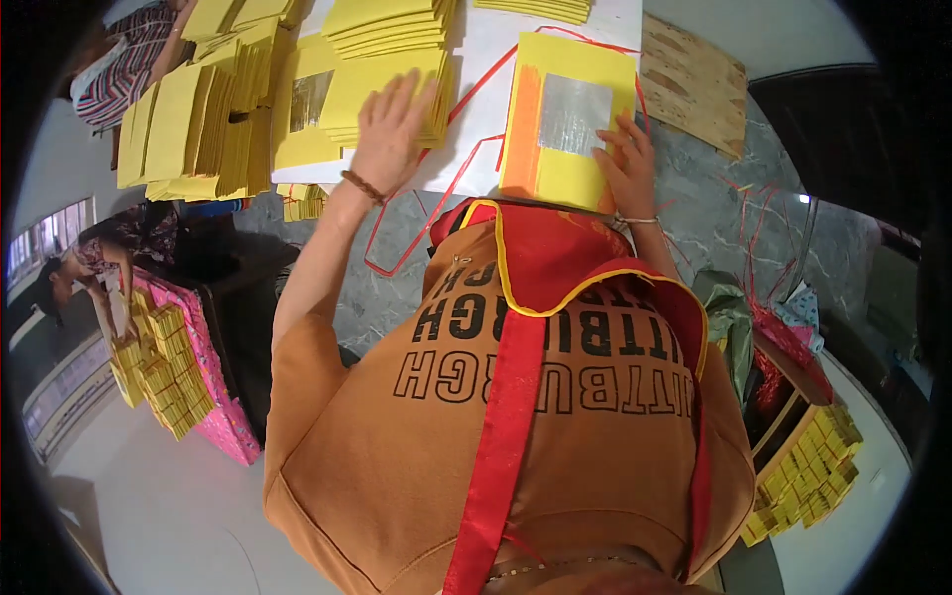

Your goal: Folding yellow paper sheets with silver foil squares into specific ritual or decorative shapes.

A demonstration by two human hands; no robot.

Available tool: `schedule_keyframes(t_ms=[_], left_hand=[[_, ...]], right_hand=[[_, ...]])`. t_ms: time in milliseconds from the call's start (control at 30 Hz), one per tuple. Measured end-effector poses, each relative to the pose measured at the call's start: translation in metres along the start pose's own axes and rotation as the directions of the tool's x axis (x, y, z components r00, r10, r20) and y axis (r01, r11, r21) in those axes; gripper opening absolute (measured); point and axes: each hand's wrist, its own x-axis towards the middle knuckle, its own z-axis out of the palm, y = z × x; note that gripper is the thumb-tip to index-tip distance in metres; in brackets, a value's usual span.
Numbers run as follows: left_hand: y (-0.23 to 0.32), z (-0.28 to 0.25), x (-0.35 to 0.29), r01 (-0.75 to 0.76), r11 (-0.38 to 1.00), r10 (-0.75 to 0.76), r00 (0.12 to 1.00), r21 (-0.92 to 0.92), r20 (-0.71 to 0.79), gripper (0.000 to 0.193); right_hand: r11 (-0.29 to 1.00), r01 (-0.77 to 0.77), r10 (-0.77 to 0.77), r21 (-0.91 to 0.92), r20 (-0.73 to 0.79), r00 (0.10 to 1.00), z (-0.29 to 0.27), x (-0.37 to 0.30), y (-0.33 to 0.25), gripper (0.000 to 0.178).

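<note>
My left hand [392,124] lies open, fingers stretched out, on the near edge of a stack of yellow paper pieces [392,74]. Directly in front of me is a yellow paper packet [585,169] with an orange strip along its left side and a shiny silvery window in its middle. My right hand [630,164] rests on the packet's right edge, its fingers apart and touching the top face. Red string [483,79] runs under and around the packet, and a loop of it hangs off the table's near edge.
More yellow stacks [188,124] crowd the left of the white table [476,159]. A plywood board [694,84] lies at the right. Someone in a striped garment [124,69] is at the far left; another person [104,258] handles yellow bundles on a pink-covered table [213,382].
</note>
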Motion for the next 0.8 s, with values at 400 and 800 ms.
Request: schedule_keyframes(t_ms=[400,800], left_hand=[[0.096,0.02,0.01,-0.446,0.797,0.404,0.895,-0.408,-0.189,0.031],[0.067,0.027,0.049,0.094,0.417,0.365,0.894,-0.904,0.261,0.022]], right_hand=[[0.991,-0.044,0.045,0.127,-0.006,0.999,0.007,-0.003,0.015,0.022],[0.816,-0.288,0.244,0.501,0.153,0.958,-0.002,-0.001,0.024,0.037]])
